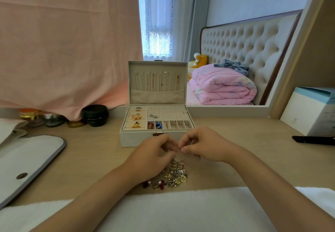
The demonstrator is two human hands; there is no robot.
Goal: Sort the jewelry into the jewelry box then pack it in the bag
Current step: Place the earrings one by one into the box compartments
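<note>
1. Surface (94,155): pale wood, spanning the frame; carries every item below.
2. Bag (27,159): white with grey trim and a round snap stud, lying flat at 9 o'clock of the hands, well apart from the box.
3. Jewelry box (132,139): cream, lid upright, at 12 o'clock just beyond the hands. Chains hang inside the lid. Gold bow pieces sit in the left ring rolls. Red and blue pieces lie in the two leftmost front compartments.
4. Left hand (154,153): fingers curled, thumb and fingertips closed narrow, pinching a small piece.
5. Right hand (201,144): fingers curled, thumb and forefinger pinching the same piece, tip to tip with the left.
6. Jewelry heap (174,175): gold, silver and dark red pieces tangled on the surface at 6 o'clock of the hands, partly under the left hand.
7. Small piece (175,157): held between both hands just above the heap; too small to identify.
</note>
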